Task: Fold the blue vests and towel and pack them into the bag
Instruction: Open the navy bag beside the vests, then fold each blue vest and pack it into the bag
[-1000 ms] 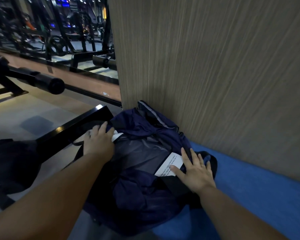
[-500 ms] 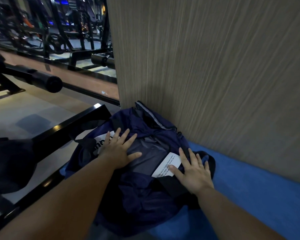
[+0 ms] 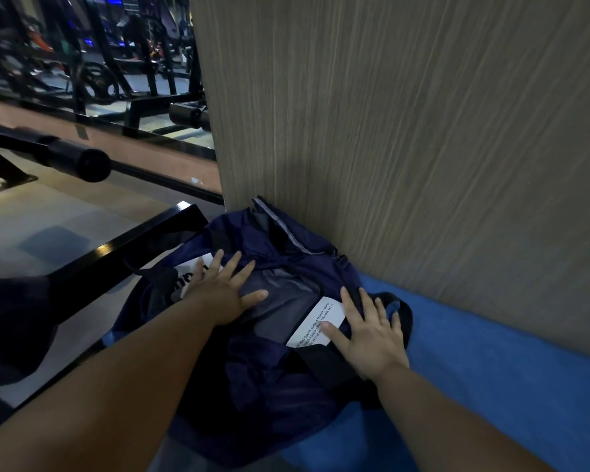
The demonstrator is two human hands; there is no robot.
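A dark navy bag [image 3: 259, 386] lies on the floor against a wood-grain wall, bulging, with a grey mesh panel [image 3: 283, 304] on top and a white printed label [image 3: 315, 323] on its right side. My left hand [image 3: 223, 287] lies flat on the bag's upper left with fingers spread, partly over a second white printed patch [image 3: 193, 267]. My right hand [image 3: 368, 330] presses flat on the bag's right side, thumb on the white label. No vests or towel show outside the bag.
A blue mat [image 3: 491, 379] runs along the wood-grain wall [image 3: 406, 131] under and right of the bag. A black metal frame bar [image 3: 92, 267] crosses at left, a padded roller [image 3: 79, 160] above it. A dark object [image 3: 11, 321] sits at the left edge. Gym machines stand behind.
My left hand moved from the bag's left edge onto its top and spread its fingers flat. My right hand stayed on the label.
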